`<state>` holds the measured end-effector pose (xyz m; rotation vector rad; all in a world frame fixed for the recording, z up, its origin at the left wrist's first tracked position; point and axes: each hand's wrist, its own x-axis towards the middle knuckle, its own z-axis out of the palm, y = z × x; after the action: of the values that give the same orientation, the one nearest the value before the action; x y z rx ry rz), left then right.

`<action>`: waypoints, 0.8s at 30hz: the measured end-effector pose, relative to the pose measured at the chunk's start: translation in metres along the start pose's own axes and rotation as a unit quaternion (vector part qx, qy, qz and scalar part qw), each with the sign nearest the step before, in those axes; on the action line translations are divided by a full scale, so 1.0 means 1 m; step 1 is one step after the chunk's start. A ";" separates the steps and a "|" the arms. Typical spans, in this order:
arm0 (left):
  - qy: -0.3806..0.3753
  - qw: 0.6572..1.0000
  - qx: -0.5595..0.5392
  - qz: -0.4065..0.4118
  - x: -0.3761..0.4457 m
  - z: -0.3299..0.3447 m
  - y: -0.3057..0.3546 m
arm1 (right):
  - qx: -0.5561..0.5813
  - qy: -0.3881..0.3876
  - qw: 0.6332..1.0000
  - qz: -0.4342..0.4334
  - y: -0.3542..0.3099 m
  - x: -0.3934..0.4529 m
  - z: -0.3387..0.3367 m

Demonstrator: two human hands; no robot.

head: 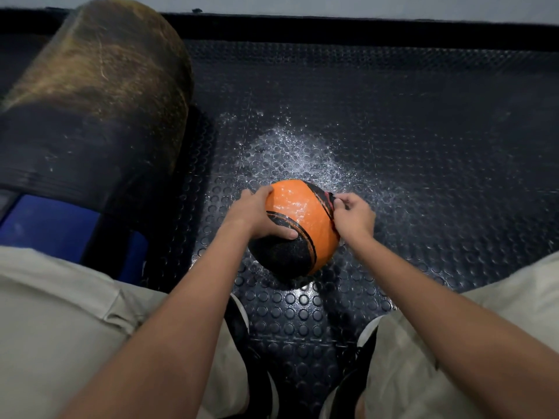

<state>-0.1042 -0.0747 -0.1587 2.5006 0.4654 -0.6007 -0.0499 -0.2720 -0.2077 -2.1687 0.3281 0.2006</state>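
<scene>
An orange and black ball sits on the studded black floor mat in front of my knees. Its orange top glistens as if wet or wrapped in clear film. My left hand grips the ball's left side, thumb lying across the black patch. My right hand is at the ball's right edge, fingers curled and pinching a thin dark, reddish strip at the ball's surface.
A large worn brown and black cylinder lies at the left, over something blue. White specks or droplets scatter on the mat beyond the ball. My black shoes and beige shorts fill the foreground. A dark wall edge runs behind.
</scene>
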 end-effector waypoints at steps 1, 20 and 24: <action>-0.004 1.000 0.007 0.001 0.000 0.000 0.001 | -0.005 -0.002 1.000 -0.015 -0.005 -0.003 0.002; 0.014 1.000 -0.001 -0.007 -0.005 0.002 -0.001 | -0.037 -0.053 0.981 -0.181 -0.010 -0.013 0.009; 0.018 1.000 -0.003 -0.007 -0.008 0.005 -0.001 | 0.002 -0.018 0.997 -0.069 0.008 0.001 -0.003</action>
<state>-0.1129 -0.0777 -0.1591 2.5073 0.4973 -0.5599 -0.0515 -0.2793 -0.2127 -2.1710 0.1558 0.1610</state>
